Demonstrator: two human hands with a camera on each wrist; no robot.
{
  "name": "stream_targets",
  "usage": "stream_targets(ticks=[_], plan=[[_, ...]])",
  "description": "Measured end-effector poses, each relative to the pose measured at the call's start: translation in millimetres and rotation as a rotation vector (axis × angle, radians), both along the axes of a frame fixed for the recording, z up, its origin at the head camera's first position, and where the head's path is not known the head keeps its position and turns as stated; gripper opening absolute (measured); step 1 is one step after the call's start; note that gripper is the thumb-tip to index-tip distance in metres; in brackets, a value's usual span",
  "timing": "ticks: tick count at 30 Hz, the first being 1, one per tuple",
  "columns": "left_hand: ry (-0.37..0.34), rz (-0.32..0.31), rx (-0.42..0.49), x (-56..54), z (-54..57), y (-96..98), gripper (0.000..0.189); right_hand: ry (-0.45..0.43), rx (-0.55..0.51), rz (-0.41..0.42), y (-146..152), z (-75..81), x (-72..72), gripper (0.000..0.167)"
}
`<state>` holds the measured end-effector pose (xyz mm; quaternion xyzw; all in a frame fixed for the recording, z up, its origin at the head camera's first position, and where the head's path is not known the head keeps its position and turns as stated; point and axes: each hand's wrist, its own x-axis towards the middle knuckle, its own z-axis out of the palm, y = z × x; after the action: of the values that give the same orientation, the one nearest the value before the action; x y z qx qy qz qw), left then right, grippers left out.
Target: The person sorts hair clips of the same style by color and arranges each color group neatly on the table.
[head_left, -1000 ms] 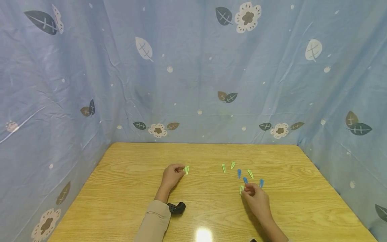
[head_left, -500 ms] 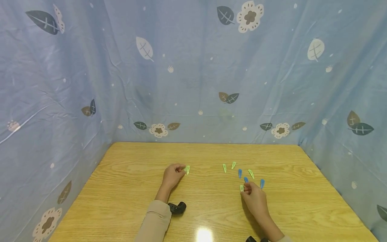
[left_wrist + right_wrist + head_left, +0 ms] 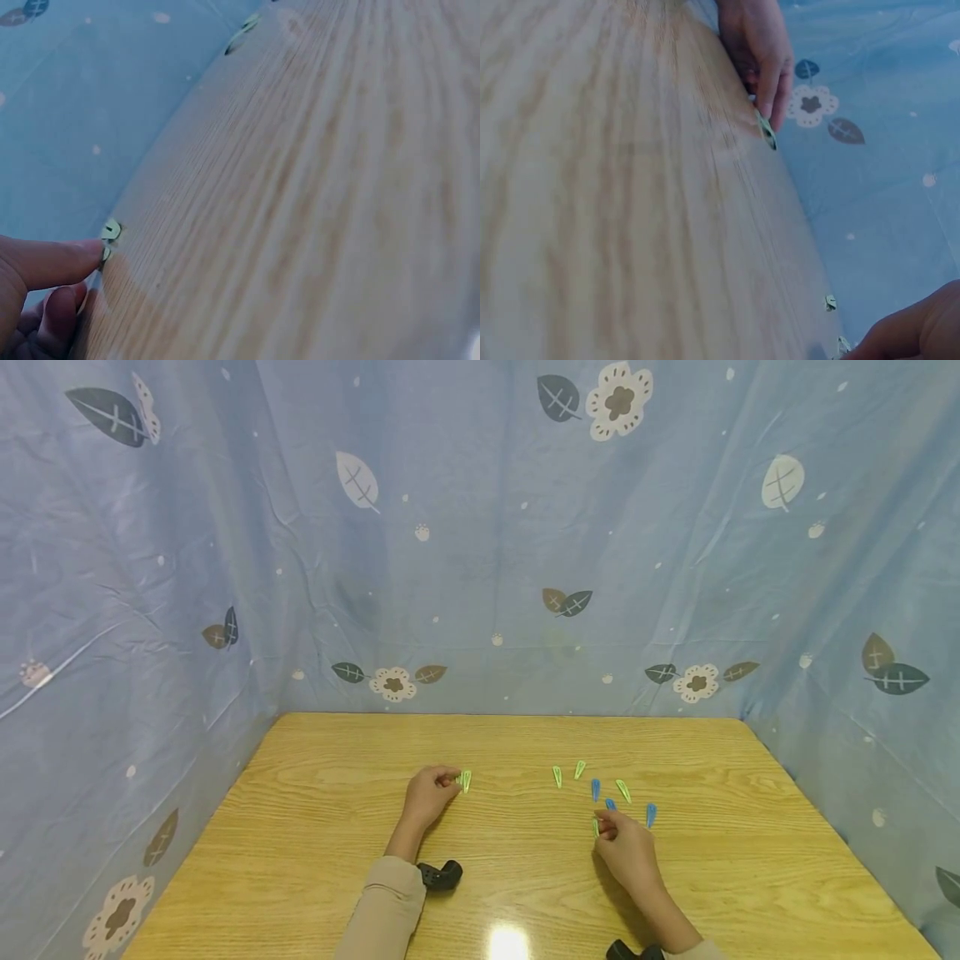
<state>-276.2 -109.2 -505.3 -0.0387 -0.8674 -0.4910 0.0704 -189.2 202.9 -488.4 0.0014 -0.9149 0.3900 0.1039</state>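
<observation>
In the head view my left hand (image 3: 429, 795) pinches a green snap hair clip (image 3: 459, 779) at the left, mostly covered by the fingertips. A second green clip (image 3: 467, 782) lies right beside it. The left wrist view has the thumb (image 3: 71, 261) against the held clip (image 3: 106, 255), with the other clip (image 3: 111, 229) just beyond. Right of centre, my right hand (image 3: 628, 852) pinches another green clip (image 3: 596, 828) between thumb and fingers, seen nearly edge-on. A blue clip (image 3: 611, 805) lies just past those fingers, partly hidden.
Farther back on the wooden table (image 3: 360, 743) lie three more green clips, one of them slanted (image 3: 623, 791), and a blue clip (image 3: 596, 790). Another blue clip (image 3: 650, 815) is right of the right hand. A patterned blue curtain (image 3: 465, 552) surrounds the table's back and sides.
My right hand has shifted slightly left with its green clip, which now looks narrower and is more covered by the fingers. The left hand has stayed in place.
</observation>
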Motion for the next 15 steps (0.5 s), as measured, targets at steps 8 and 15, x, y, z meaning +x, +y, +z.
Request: stream_targets(ticks=[8,15], plan=[[-0.006,0.000,0.008,0.9,0.4,1.5,0.020,-0.062,-0.119,0.023,-0.1,-3.2,-4.3,0.035],[-0.008,0.001,0.006,0.0,-0.4,1.1,0.021,-0.154,-0.392,0.047,-1.6,0.5,-6.0,0.037]])
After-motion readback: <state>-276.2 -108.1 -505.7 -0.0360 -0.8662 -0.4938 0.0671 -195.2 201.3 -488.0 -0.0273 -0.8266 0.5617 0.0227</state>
